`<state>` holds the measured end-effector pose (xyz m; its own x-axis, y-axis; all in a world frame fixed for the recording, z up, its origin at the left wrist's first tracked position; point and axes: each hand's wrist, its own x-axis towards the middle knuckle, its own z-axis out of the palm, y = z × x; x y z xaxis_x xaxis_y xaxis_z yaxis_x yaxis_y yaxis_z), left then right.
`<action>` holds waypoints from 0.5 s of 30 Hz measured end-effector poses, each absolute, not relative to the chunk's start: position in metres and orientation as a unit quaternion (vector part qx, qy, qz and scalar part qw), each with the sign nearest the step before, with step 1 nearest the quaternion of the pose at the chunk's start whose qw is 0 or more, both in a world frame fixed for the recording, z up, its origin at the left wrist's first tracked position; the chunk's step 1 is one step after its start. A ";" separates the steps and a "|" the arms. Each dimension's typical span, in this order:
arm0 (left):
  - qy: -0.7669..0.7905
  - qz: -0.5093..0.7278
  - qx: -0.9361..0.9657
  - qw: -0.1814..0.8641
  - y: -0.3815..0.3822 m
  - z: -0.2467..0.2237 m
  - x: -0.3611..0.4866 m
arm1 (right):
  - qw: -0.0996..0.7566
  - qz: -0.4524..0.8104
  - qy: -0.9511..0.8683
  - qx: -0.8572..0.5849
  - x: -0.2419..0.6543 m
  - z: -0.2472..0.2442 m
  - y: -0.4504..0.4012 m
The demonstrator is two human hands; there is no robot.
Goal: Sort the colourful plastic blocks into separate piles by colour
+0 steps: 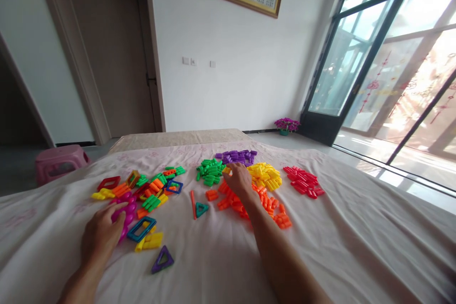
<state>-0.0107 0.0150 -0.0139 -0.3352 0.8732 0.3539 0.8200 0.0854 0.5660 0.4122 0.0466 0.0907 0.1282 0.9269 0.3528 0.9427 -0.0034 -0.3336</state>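
My right hand reaches over the orange pile and pinches a small yellow piece between the green pile and the yellow pile. My left hand rests on the sheet, fingers on a magenta beaded piece at the edge of a mixed heap. A purple pile and a red pile lie farther back and to the right.
Loose frames lie near my left hand: a blue rectangle, a purple triangle, a teal triangle, an orange stick. All sits on a pale sheet. A pink stool stands at left; glass doors at right.
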 end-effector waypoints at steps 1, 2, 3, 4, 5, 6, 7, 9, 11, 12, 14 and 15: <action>0.737 0.353 0.575 0.036 0.016 -0.015 -0.011 | 0.240 -0.021 -0.640 -0.729 0.425 0.093 0.048; 0.739 0.349 0.576 0.034 0.016 -0.016 -0.012 | 0.226 -0.023 -0.621 -0.750 0.438 0.096 0.049; 0.739 0.346 0.577 0.033 0.017 -0.016 -0.013 | 0.212 -0.021 -0.603 -0.769 0.451 0.098 0.050; 0.739 0.344 0.579 0.033 0.017 -0.017 -0.013 | 0.197 -0.018 -0.588 -0.784 0.463 0.100 0.052; 0.738 0.344 0.580 0.033 0.017 -0.017 -0.013 | 0.185 -0.016 -0.577 -0.795 0.474 0.102 0.054; 0.737 0.345 0.580 0.033 0.018 -0.017 -0.014 | 0.174 -0.016 -0.571 -0.802 0.485 0.104 0.057; 0.737 0.349 0.578 0.032 0.018 -0.018 -0.014 | 0.167 -0.019 -0.570 -0.804 0.495 0.107 0.061; 0.735 0.355 0.577 0.029 0.019 -0.020 -0.015 | 0.159 -0.020 -0.577 -0.801 0.512 0.113 0.073; 0.733 0.360 0.577 0.026 0.020 -0.022 -0.016 | 0.141 -0.006 -0.595 -0.791 0.525 0.118 0.087; 0.733 0.360 0.576 0.026 0.021 -0.022 -0.017 | 0.129 0.002 -0.605 -0.786 0.529 0.119 0.095; 0.734 0.359 0.576 0.029 0.021 -0.023 -0.017 | 0.104 0.011 -0.624 -0.774 0.537 0.121 0.110; 0.734 0.358 0.577 0.030 0.021 -0.022 -0.017 | 0.096 0.009 -0.631 -0.770 0.540 0.120 0.117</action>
